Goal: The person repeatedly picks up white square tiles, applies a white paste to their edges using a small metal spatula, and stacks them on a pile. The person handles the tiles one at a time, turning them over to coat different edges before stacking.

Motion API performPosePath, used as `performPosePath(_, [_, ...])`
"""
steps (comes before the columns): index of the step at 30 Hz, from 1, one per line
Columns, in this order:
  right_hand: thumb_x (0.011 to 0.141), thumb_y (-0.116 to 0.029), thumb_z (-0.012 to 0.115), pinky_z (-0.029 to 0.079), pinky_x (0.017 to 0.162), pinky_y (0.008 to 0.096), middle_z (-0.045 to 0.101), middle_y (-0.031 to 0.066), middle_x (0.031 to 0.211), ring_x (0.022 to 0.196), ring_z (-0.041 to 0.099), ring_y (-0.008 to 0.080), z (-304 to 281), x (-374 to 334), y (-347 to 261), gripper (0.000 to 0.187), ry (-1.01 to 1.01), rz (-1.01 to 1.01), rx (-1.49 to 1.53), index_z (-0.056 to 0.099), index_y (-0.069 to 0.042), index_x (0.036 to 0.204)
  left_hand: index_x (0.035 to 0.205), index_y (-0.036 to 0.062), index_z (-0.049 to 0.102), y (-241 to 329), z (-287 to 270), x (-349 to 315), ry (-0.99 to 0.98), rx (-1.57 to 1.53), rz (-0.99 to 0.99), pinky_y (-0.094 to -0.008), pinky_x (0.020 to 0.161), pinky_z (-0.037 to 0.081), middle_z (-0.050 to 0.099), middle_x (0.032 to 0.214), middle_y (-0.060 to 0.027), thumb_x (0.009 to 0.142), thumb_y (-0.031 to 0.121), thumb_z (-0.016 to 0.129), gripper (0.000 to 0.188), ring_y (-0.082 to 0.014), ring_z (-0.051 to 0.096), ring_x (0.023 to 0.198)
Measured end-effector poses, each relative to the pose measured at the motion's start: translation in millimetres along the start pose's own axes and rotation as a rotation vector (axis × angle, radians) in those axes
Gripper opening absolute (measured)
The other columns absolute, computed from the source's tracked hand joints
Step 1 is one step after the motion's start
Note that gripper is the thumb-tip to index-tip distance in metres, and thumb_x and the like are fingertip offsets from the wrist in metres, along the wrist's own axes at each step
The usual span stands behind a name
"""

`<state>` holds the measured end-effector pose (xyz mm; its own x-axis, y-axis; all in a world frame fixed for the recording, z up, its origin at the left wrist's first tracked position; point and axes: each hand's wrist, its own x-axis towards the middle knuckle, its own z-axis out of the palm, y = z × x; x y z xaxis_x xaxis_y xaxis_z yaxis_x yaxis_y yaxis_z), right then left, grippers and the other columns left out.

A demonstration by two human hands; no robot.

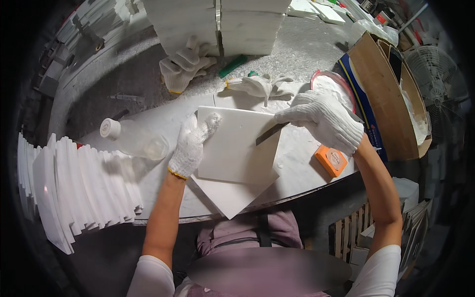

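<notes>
Pale marbled worktop spreads before you, its near edge curving past the near side of the upper tile. Nearest you, the lower tile sticks out from under that upper tile, plain white, one corner pointing back at your body. Right of the upper tile sits an orange box; left of it stands a row of white slabs. Your gloved left hand grips the upper tile's left edge, fingers pointing away from you, thumb laid over the face. That upper tile looks smooth, off-white and nearly square, its far edge running crosswise and dipping slightly rightward. At its right side your gloved right hand arches over, wrist toward the near right, closed on a dark flat blade; the blade's long axis slants, its free end pointing left and back toward you over the tile. Beyond the upper tile, to the right, is a bowl of white powder; straight beyond it lies a spare glove, with tall pale blocks farthest off
</notes>
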<state>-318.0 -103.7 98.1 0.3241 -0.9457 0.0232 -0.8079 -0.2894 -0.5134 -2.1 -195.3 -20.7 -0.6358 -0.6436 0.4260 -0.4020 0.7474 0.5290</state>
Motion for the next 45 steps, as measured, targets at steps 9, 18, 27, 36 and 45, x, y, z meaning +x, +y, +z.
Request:
performPosePath(9, [0.086, -0.008, 0.063, 0.053, 0.085, 0.0412, 0.067, 0.0107, 0.101, 0.099, 0.065, 0.0320, 17, 31, -5, 0.033, 0.127, -0.227, -0.043, 0.074, -0.019, 0.116, 0.120, -0.0011, 0.065, 29, -12, 15, -0.016, -0.668, -0.337, -0.0374, 0.085, 0.050, 0.066, 0.106, -0.0163, 0.096, 0.005, 0.060, 0.025, -0.0301, 0.061, 0.094])
performPosePath(18, [0.088, -0.006, 0.070, 0.049, 0.066, 0.0286, 0.067, 0.0080, 0.093, 0.072, 0.058, 0.0139, 60, -101, -7, 0.035, 0.650, 0.369, 0.658, 0.069, 0.002, 0.122, 0.112, -0.0028, 0.064, 27, -3, -14, 0.197, -1.028, -0.510, -0.0260, 0.077, 0.054, 0.068, 0.095, -0.0050, 0.098, 0.013, 0.061, 0.022, -0.0100, 0.063, 0.084])
performPosePath(27, [0.102, -0.010, 0.057, 0.047, 0.062, 0.0195, 0.065, 0.0078, 0.103, 0.077, 0.058, 0.0096, 162, -75, -98, 0.048, 0.854, 0.692, 1.861, 0.044, 0.004, 0.146, 0.135, -0.0014, 0.054, 26, -23, -76, 0.109, -0.971, -0.477, -0.0393, 0.095, 0.056, 0.064, 0.125, -0.0143, 0.090, 0.007, 0.073, 0.050, -0.0256, 0.064, 0.111])
performPosePath(36, [0.105, -0.013, 0.052, 0.042, 0.060, 0.0196, 0.052, 0.0038, 0.089, 0.072, 0.047, 0.0098, 148, -96, -134, 0.053, 0.779, 0.582, 2.033, 0.034, 0.006, 0.151, 0.141, 0.0034, 0.050, 18, -22, -162, 0.010, -0.566, -0.077, -0.0483, 0.109, 0.044, 0.058, 0.137, -0.0164, 0.087, 0.023, 0.076, 0.063, -0.0344, 0.058, 0.125])
performPosePath(45, [0.104, -0.013, 0.055, 0.048, 0.061, 0.0177, 0.056, 0.0037, 0.100, 0.074, 0.052, 0.0068, 156, -113, -144, 0.056, 0.786, 0.480, 2.154, 0.033, 0.003, 0.152, 0.107, 0.0081, 0.072, 71, -32, -142, 0.007, 0.069, -0.051, -0.0413, 0.089, 0.053, 0.073, 0.105, -0.0099, 0.080, 0.009, 0.073, 0.028, -0.0295, 0.070, 0.101])
